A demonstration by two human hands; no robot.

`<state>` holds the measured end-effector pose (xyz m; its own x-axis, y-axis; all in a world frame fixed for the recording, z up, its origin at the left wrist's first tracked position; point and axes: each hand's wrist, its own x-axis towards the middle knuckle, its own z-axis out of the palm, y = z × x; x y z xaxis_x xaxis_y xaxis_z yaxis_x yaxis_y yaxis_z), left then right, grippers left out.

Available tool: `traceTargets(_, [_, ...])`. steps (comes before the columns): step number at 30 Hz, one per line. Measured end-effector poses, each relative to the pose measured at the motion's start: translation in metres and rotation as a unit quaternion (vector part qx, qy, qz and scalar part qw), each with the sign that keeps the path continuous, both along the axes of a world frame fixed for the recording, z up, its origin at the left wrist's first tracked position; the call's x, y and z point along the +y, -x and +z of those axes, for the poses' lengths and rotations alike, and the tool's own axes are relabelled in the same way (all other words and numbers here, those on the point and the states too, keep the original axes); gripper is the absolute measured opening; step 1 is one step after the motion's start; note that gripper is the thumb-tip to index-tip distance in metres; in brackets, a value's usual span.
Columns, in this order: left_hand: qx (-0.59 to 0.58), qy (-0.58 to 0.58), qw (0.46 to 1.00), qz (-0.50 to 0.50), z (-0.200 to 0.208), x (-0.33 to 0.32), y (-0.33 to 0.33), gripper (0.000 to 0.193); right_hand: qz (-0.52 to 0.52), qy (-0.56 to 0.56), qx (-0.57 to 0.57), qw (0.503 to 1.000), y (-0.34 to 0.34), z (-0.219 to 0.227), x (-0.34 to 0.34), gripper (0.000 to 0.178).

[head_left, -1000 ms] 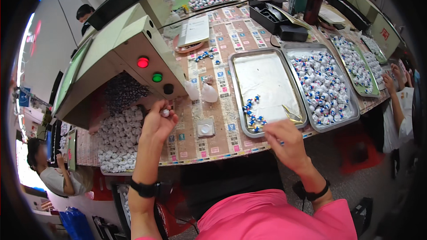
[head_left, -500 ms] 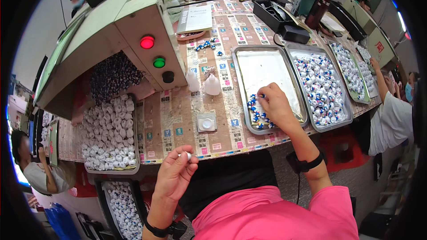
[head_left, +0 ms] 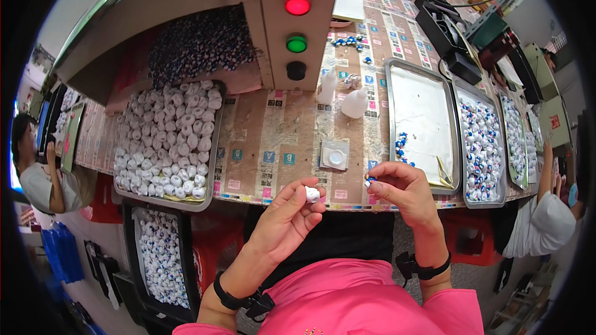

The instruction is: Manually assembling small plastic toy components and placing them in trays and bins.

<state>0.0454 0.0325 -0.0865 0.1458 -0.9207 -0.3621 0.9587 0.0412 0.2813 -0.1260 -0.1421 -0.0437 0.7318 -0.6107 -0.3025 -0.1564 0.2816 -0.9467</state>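
Note:
My left hand [head_left: 282,220], palm up, pinches a small round white piece [head_left: 312,195] between thumb and fingers. Close by on the right, my right hand [head_left: 410,193] grips a tiny blue-and-white piece [head_left: 369,180] at its fingertips. The two pieces are apart, just over the table's front edge. Beyond my right hand lies a metal tray [head_left: 392,96] lined with white sheet, with small blue-and-white pieces [head_left: 401,147] in its near left corner. A small square holder with a round white dish [head_left: 335,157] sits on the table between and beyond my hands.
A cream machine [head_left: 267,31] with red and green lights stands at the left. Below its opening, a tray [head_left: 214,149] holds many white round pieces. Squeeze bottles [head_left: 355,104] stand mid-table. Another tray [head_left: 460,118] of white-blue-red pieces is at right. Co-workers sit on both sides.
My right hand has left the lined tray with a small blue-and-white piece and come toward my left hand. My left hand has turned more palm up, still holding the white piece. The view has shifted left.

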Motion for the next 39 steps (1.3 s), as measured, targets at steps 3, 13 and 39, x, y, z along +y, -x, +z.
traceTargets(3, [0.005, 0.018, 1.0, -0.003, 0.006, -0.001, -0.001, 0.029, 0.019, -0.011, 0.004, 1.0, -0.007, -0.001, 0.002, 0.024])
traceTargets(13, [0.0, -0.008, 1.0, 0.002, 0.002, 0.01, -0.003, 0.032, -0.004, 0.205, 0.01, 0.979, -0.035, -0.005, 0.006, 0.017])
traceTargets(39, [-0.049, -0.02, 0.998, 0.038, 0.007, 0.016, 0.001, 0.029, 0.023, 0.475, 0.071, 0.877, -0.06, -0.007, 0.01, 0.013])
